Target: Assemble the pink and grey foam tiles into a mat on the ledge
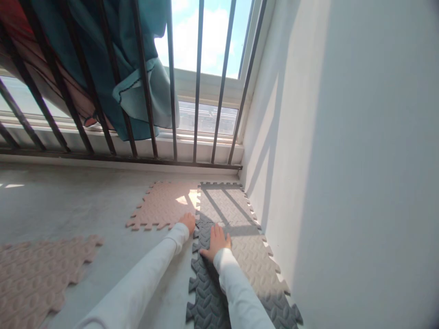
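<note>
The person kneels at a floor corner under a barred window [192, 91] and works on interlocking foam mats. The right hand [216, 241] lies flat, palm down, fingers slightly spread, on the dark grey mat [206, 292], close to its far edge, where it meets the beige mat [222, 205] at 12 o'clock. The left hand [188, 222] sits at 10 o'clock from the right one, resting at the near right corner of the pink mat [164, 205], just where that mat, the beige one and the grey one come together; its fingers look curled under or pressed down, but the sleeve and the angle hide them, so their state cannot be told. Judgement on the step in hand: the grey mat's teeth appear to be going into the neighbouring edges, and it would go best by lining up the teeth first, then pressing along the seam from the corner outward with a flat palm, not forcing one tooth at a time (a skewed start tends to buckle foam). Another beige mat [254, 260] lies at 3 o'clock of the right hand, against the wall [343, 160]; a loose pink mat [37, 274] lies well apart at 9 o'clock on the bare floor [85, 205]. Hard to make out: whether the seam under the hands is already closed, since hands and shadow bars cover it; the near ends of the grey mat and the loose pink mat are cut off by the frame; a teal cloth [137, 82] hangs on the bars, with its upper part out of view.
</note>
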